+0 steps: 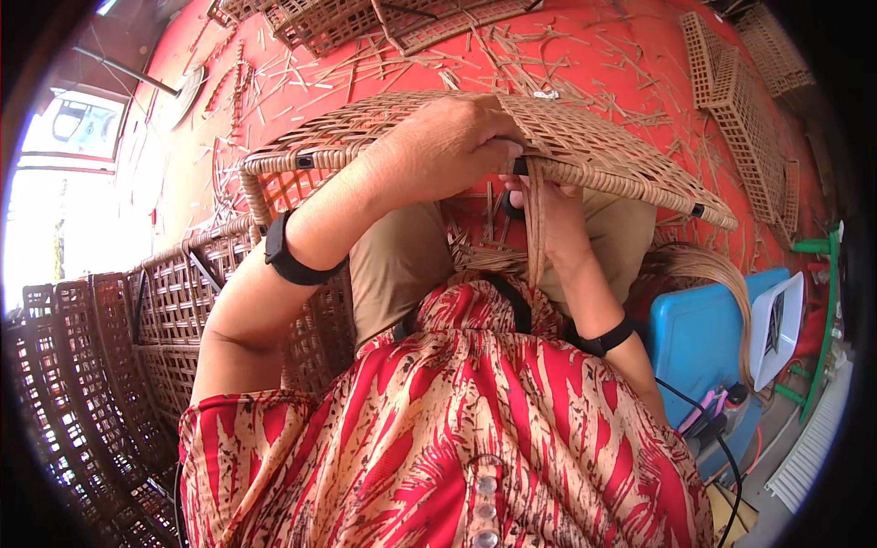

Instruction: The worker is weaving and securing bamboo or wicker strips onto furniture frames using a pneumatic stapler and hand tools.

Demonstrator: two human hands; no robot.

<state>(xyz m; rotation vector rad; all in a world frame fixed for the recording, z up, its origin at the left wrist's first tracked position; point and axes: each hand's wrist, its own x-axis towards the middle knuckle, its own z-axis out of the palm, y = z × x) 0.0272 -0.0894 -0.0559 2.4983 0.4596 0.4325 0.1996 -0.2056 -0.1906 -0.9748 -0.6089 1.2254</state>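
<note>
A woven rattan panel (603, 144) with a wrapped rim lies across my knees. My left hand (452, 146) reaches over it from the left, fingers curled and pinched together at the rim beside a black band (521, 166). What lies between those fingertips is hidden. Just below the rim is my right hand (554, 215), its fingers closed behind and around a bundle of thin rattan strips (536, 224) that hangs from the rim toward my lap. A black loop (512, 206) shows by the right fingers; its kind is unclear.
Cut strip scraps (347, 68) litter the red floor. Woven frames stand at left (183, 292), top (320, 23) and right (744, 110). Right of me are a blue stool (690, 315), a white tray (778, 329), a hank of strips (722, 274) and a black cable (731, 457).
</note>
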